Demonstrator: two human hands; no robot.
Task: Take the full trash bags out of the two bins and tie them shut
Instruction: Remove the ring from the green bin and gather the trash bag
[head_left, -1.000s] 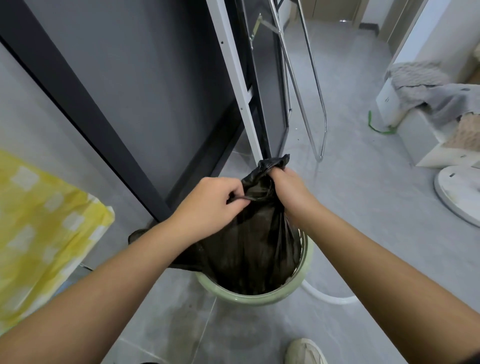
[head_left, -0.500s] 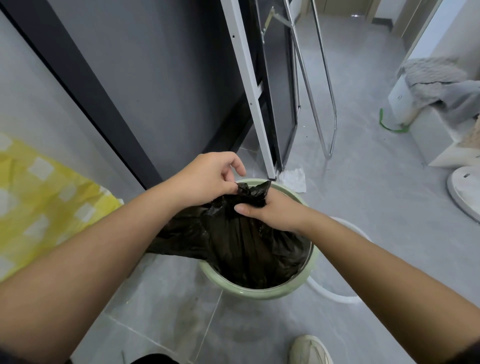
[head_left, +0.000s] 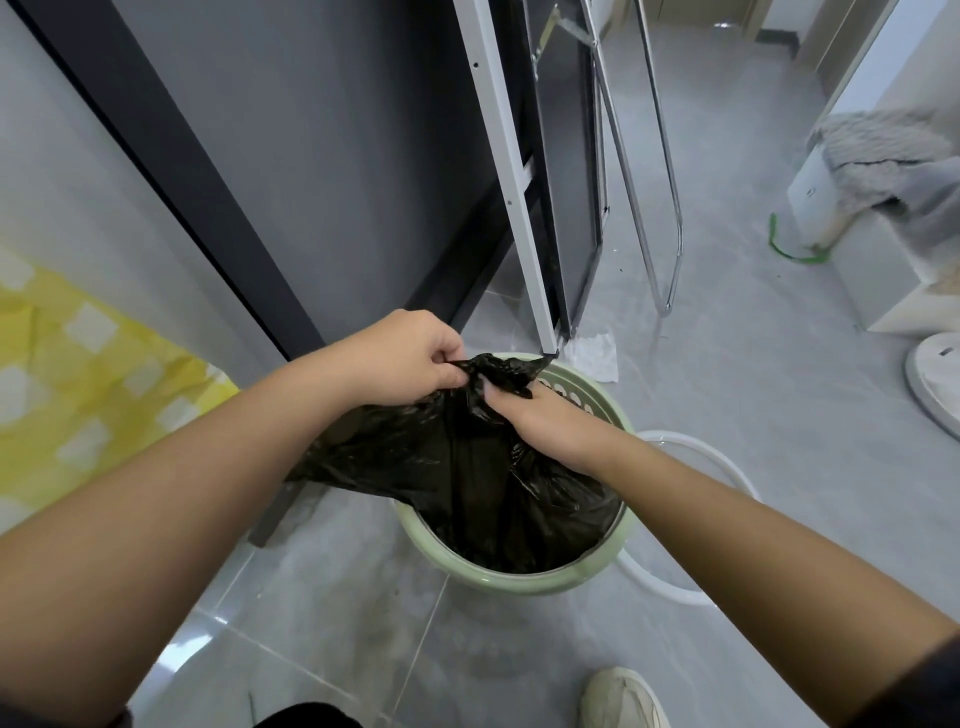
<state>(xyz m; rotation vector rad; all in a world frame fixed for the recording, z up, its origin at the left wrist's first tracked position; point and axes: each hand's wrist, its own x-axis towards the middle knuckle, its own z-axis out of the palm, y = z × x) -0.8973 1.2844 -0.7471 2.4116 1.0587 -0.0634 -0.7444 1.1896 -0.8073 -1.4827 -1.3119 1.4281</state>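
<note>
Now both hands pinch black bag (head_left: 467, 483) top over green bin (head_left: 524, 582)

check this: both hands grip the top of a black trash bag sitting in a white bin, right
The bin is pale green, not white, per the head view. The left hand and right hand do grip the top of the black trash bag.

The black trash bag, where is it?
In the head view's middle, the black trash bag sits in the green bin, its top pinched by the left hand and right hand.
</note>
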